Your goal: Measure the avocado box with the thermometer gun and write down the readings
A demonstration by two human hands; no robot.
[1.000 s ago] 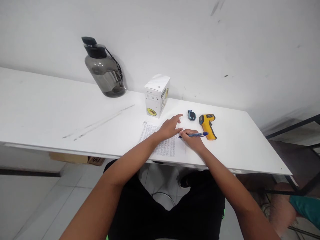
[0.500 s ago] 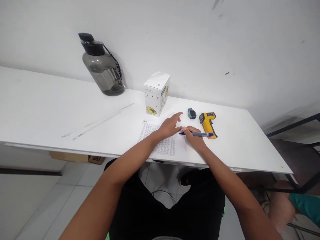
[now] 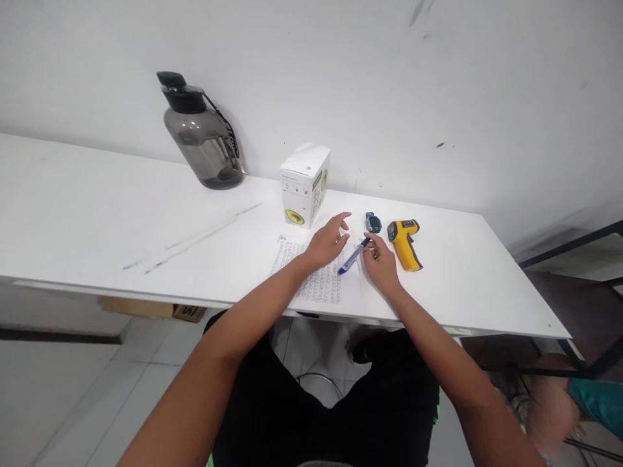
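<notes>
A blue pen (image 3: 354, 257) slants over the right part of a paper sheet (image 3: 318, 288) covered in rows of small handwritten-looking marks. The fingers of my right hand (image 3: 382, 264) grip it near its upper end, and its other end points down-left over the paper. My left hand (image 3: 327, 243) rests over the upper part of the sheet, fingers apart and holding nothing. Just beyond my right fingertips lies a teal smartwatch (image 3: 373, 223) with a dark face. To the right of that hand is a yellow infrared thermometer gun (image 3: 407, 246).
A white box with avocado pictures (image 3: 304, 188) stands behind the paper. Farther left, a large grey water bottle (image 3: 204, 143) stands by the wall. The white table (image 3: 97, 214) carries dark streaks. Another person's leg (image 3: 549, 402) shows at lower right, near a dark metal frame (image 3: 574, 243).
The pen has swung round in my right hand: it stuck out to the right before and now slants down-left over the paper. My left hand has stayed nearly in place, its thumb now apart from the right hand.
</notes>
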